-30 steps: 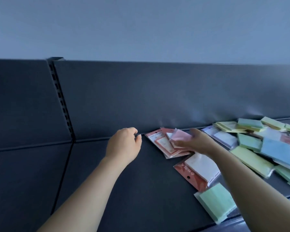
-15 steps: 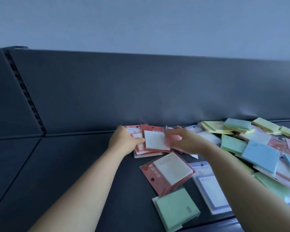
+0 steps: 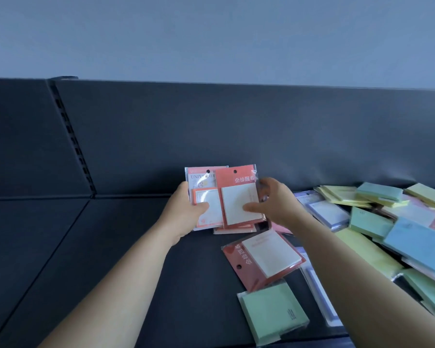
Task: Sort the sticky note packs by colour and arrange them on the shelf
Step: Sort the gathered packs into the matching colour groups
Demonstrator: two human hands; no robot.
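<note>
Both my hands hold a small stack of red sticky note packs upright above the dark shelf (image 3: 111, 259). My left hand (image 3: 183, 209) grips the left pack (image 3: 201, 182), which has a pale header and an orange-framed pad. My right hand (image 3: 271, 199) pinches the front red pack (image 3: 236, 189), thumb on its white pad. More red packs sit behind these two, mostly hidden. Another red pack (image 3: 261, 257) lies flat just below. A green pack (image 3: 274, 312) lies near the shelf's front edge.
A loose heap of yellow (image 3: 342, 194), green (image 3: 369, 222), blue (image 3: 417, 244) and purple (image 3: 327, 212) packs covers the shelf's right side. The dark back panel (image 3: 236, 134) rises behind. A slotted upright (image 3: 73, 139) divides the shelf bays at the left.
The red packs that lay flat by the back panel now stand raised in both hands. My left hand moved right and took hold of them.
</note>
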